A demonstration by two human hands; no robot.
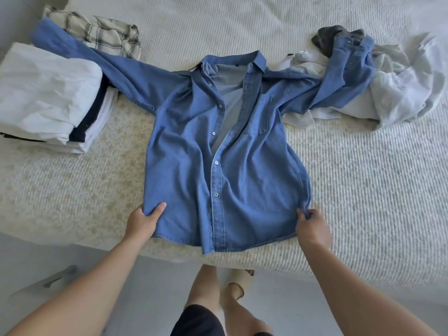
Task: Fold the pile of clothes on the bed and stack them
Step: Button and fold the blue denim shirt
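A blue denim shirt (252, 170) lies front up on the bed (363, 190), partly unbuttoned, both sleeves spread out sideways. My left hand (143, 221) grips its lower left hem corner, thumb on top. My right hand (312, 226) pinches the lower right side seam near the hem. The left sleeve runs over a stack of folded clothes (46, 98) with a white piece on top. The right sleeve drapes over a loose pile of white and grey clothes (392, 81).
A plaid folded garment (101, 32) lies behind the stack at the far left. The bed's near edge runs just under the shirt's hem. My legs and a sandal (237, 284) stand on the pale floor below.
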